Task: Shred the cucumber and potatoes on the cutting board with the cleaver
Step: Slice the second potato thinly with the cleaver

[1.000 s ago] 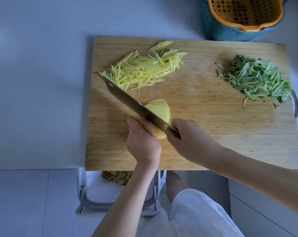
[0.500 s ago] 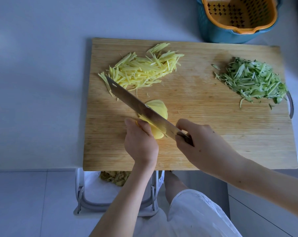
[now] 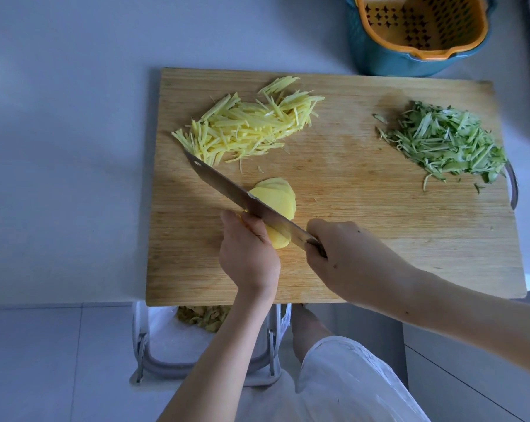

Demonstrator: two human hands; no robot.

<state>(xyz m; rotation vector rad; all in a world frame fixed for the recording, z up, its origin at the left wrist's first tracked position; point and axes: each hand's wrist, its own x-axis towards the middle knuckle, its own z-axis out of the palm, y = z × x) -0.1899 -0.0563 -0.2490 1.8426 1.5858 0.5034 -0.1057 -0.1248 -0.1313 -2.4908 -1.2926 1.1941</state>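
A wooden cutting board (image 3: 364, 245) lies on the pale counter. A peeled yellow potato (image 3: 277, 197), partly cut into thin slices that lean away from me, sits near the board's front left. My left hand (image 3: 248, 254) holds the uncut end of the potato from the near side. My right hand (image 3: 349, 263) grips the handle of the cleaver (image 3: 236, 193), whose blade runs diagonally across the potato, tip toward the far left. A heap of potato shreds (image 3: 248, 126) lies at the back left and a heap of cucumber shreds (image 3: 446, 144) at the right.
A teal tub with an orange strainer basket (image 3: 415, 28) stands behind the board at the back right. Below the counter edge, a lined bin (image 3: 172, 339) holding peelings stands on the floor. A metal handle (image 3: 513, 187) sticks out at the board's right edge.
The cleaver has slid back and forth along the potato between frames while my left hand stayed on it. The shred heaps have not changed.
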